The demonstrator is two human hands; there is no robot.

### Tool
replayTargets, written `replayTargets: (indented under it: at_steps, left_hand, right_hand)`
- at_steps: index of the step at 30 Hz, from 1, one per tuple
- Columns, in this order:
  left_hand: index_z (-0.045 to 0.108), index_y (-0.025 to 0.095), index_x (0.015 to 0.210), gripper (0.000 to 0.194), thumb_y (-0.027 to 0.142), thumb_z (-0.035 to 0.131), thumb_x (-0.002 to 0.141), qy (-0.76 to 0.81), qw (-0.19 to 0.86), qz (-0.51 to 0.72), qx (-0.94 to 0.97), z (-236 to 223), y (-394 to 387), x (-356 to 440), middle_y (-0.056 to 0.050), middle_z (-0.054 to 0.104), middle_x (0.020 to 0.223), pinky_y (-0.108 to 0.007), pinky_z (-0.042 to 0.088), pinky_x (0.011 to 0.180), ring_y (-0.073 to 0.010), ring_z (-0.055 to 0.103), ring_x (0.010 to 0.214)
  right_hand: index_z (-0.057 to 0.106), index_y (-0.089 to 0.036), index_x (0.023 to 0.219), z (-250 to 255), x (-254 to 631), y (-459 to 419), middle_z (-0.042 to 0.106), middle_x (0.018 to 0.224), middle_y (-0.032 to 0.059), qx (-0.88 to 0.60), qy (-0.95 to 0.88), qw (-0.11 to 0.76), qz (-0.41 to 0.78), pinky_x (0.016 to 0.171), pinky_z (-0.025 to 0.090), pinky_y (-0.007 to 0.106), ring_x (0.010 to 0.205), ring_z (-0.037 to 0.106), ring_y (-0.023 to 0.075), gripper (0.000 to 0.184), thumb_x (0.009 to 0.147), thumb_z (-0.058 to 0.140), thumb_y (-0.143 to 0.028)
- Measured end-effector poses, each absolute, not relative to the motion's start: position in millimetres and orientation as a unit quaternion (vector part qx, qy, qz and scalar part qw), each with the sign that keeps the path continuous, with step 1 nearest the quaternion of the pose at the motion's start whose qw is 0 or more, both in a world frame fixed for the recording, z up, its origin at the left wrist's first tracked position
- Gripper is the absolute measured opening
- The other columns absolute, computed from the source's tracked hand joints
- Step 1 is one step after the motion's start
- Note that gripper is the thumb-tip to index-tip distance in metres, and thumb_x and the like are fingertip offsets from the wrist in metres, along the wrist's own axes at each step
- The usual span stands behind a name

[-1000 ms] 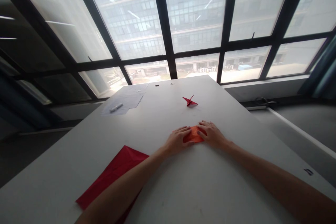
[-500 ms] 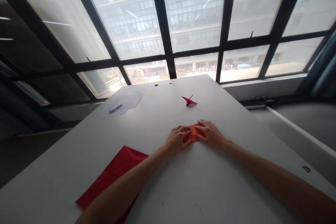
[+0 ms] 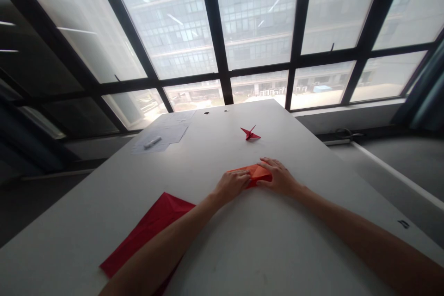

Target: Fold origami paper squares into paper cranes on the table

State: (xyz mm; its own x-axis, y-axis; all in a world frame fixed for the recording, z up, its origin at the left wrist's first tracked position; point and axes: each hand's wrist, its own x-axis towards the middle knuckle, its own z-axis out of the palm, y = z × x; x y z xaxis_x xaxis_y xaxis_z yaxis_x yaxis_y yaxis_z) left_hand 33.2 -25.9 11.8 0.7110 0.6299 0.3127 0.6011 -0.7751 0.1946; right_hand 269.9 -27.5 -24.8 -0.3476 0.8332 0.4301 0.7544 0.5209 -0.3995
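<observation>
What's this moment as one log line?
left hand: on orange paper | right hand: on same paper | red origami: beyond hands | red paper: partly hidden

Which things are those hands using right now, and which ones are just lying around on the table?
In use:
- orange folded paper, with the left hand and right hand both on it

Seemingly just lying about:
- red folded figure, beyond the hands
- large red paper, partly hidden by the left forearm
- white papers
- whitish marker-like thing on them
</observation>
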Motion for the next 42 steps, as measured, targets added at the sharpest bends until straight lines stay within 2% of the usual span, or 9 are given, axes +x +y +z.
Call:
replayTargets:
  at_steps: [4,8,11,15,20,25,32,38,42]
  left_hand:
    - [0.069,0.018,0.076,0.036,0.033,0.043,0.096,0.446,0.122,0.278,0.842,6.3,-22.1,36.2,-0.004,0.069,0.072,-0.023,0.042,0.065,-0.0148,0.062,0.065]
    - [0.061,0.014,0.058,0.045,0.045,0.049,0.09,0.506,0.252,0.411,0.715,2.7,-14.2,38.5,0.0,0.055,0.054,-0.022,0.034,0.052,-0.0139,0.054,0.055]
    - [0.062,0.014,0.065,0.045,0.055,0.058,0.082,0.501,0.406,0.487,0.589,0.7,-8.9,38.5,0.0,0.058,0.058,-0.022,0.035,0.049,-0.0131,0.053,0.055]
    - [0.066,0.015,0.083,0.041,0.055,0.066,0.075,0.454,0.531,0.553,0.454,-3.4,-1.6,36.1,-0.004,0.069,0.079,-0.026,0.051,0.062,-0.0159,0.063,0.068]
    - [0.065,0.016,0.096,0.038,0.044,0.072,0.071,0.437,0.573,0.552,0.42,-9.2,5.3,33.0,-0.005,0.07,0.085,-0.03,0.055,0.068,-0.0168,0.066,0.073]
    - [0.064,0.017,0.094,0.03,0.035,0.069,0.071,0.465,0.583,0.514,0.425,-7.0,3.9,32.8,-0.002,0.066,0.078,-0.025,0.051,0.056,-0.0136,0.062,0.064]
    - [0.063,0.014,0.083,0.024,0.034,0.068,0.069,0.498,0.498,0.504,0.499,0.9,7.3,19.4,-0.002,0.063,0.075,-0.021,0.046,0.05,-0.012,0.057,0.062]
    - [0.065,0.016,0.098,0.038,0.038,0.07,0.068,0.461,0.496,0.502,0.538,6.3,11.5,13.3,-0.003,0.067,0.075,-0.023,0.048,0.052,-0.0136,0.059,0.062]
    - [0.067,0.014,0.092,0.039,0.042,0.074,0.066,0.436,0.529,0.513,0.517,6.9,13.8,11.6,-0.003,0.066,0.074,-0.024,0.048,0.055,-0.0123,0.058,0.06]
  right_hand:
    - [0.036,-0.025,0.147,-21.9,269.9,-26.2,0.043,0.147,0.0115,-0.498,-0.762,0.404,0.089,0.109,0.038,0.048,0.133,0.042,0.029,0.072,0.082,0.064,-0.037]
    - [0.03,-0.023,0.148,-23.7,271.9,-19.8,0.05,0.137,0.0146,-0.524,-0.671,0.494,0.178,0.092,0.052,0.046,0.113,0.058,0.028,0.08,0.078,0.066,-0.035]
    - [0.039,-0.019,0.142,-25.2,273.4,-13.7,0.058,0.126,0.016,-0.53,-0.623,0.525,0.233,0.083,0.056,0.043,0.099,0.063,0.0263,0.075,0.076,0.068,-0.038]
    - [0.042,-0.015,0.138,-24.5,275.0,-8.7,0.06,0.121,0.0177,-0.522,-0.561,0.572,0.292,0.07,0.058,0.039,0.085,0.066,0.0232,0.078,0.072,0.071,-0.045]
    - [0.035,-0.014,0.143,-20.2,278.0,-10.7,0.069,0.085,0.0059,-0.504,-0.516,0.571,0.392,0.06,0.056,0.03,0.069,0.065,0.0191,0.086,0.072,0.071,-0.046]
    - [0.048,-0.015,0.134,-18.2,279.6,-13.0,0.064,0.065,-0.0026,-0.517,-0.527,0.568,0.364,0.055,0.05,0.026,0.057,0.059,0.0143,0.068,0.073,0.068,-0.035]
    - [0.052,-0.01,0.132,-23.2,285.0,-5.8,0.064,0.065,-0.0028,-0.543,-0.498,0.579,0.349,0.054,0.049,0.025,0.056,0.058,0.0135,0.066,0.071,0.066,-0.029]
    - [0.07,-0.015,0.087,-18.5,287.1,-4.8,0.073,0.083,0.0083,-0.53,-0.46,0.575,0.42,0.054,0.055,0.028,0.072,0.068,0.021,0.024,0.069,0.069,-0.031]
    - [0.07,-0.016,0.099,-16.8,293.0,-1.8,0.074,0.089,0.0085,-0.484,-0.463,0.591,0.449,0.05,0.055,0.028,0.071,0.068,0.0213,0.034,0.07,0.071,-0.035]
